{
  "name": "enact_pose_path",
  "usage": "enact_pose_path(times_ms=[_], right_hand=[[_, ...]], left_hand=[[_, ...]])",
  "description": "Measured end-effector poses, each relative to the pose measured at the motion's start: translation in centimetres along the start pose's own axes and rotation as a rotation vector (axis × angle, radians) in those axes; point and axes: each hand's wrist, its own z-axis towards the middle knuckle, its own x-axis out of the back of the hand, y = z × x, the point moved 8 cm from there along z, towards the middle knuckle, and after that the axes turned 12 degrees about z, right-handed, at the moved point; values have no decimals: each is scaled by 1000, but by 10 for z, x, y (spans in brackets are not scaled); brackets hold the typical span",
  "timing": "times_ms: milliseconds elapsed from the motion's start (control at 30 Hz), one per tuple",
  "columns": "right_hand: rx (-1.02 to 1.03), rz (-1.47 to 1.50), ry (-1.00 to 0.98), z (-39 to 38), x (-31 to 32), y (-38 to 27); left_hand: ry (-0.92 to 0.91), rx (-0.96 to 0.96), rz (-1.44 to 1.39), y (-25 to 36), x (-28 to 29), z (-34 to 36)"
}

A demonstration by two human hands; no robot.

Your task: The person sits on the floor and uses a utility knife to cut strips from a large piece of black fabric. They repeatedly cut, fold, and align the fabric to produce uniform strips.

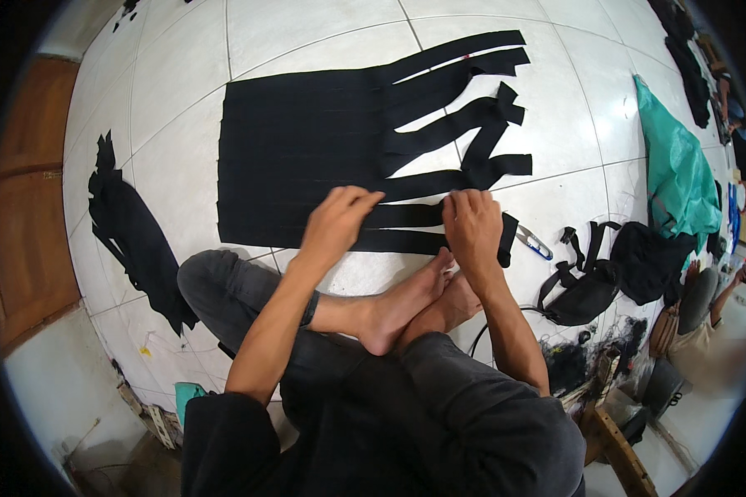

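Observation:
A wide black fabric sheet [298,157] lies flat on the tiles before me, its right part split into several loose strips. My left hand [337,224] is over the near part of the sheet, thumb and fingertips pinched together at a black fabric strip [406,216]. Farther right, my right hand [474,225] has its fingers curled down on the same strip's right end; the exact grip is hidden under the hand. Some strips cross and fold over each other at the far right. Thread snips [535,243] with a blue part lie just right of my right hand.
A heap of black fabric [137,232] lies at the left. To the right are a black bag [584,290], more black cloth [651,261] and a green sheet [675,166]. Another person [713,331] sits at the far right. My crossed bare feet [406,306] are close below the strips.

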Motion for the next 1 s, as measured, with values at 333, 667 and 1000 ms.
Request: enact_pose_path(times_ms=[333, 667, 1000], right_hand=[[-158, 573, -398, -24, -66, -36], [-249, 223, -493, -40, -32, 23], [-235, 332, -547, -17, -13, 17]], left_hand=[[152, -88, -107, -12, -50, 9], [172, -97, -207, 7, -47, 10], [205, -10, -218, 14, -58, 11]])
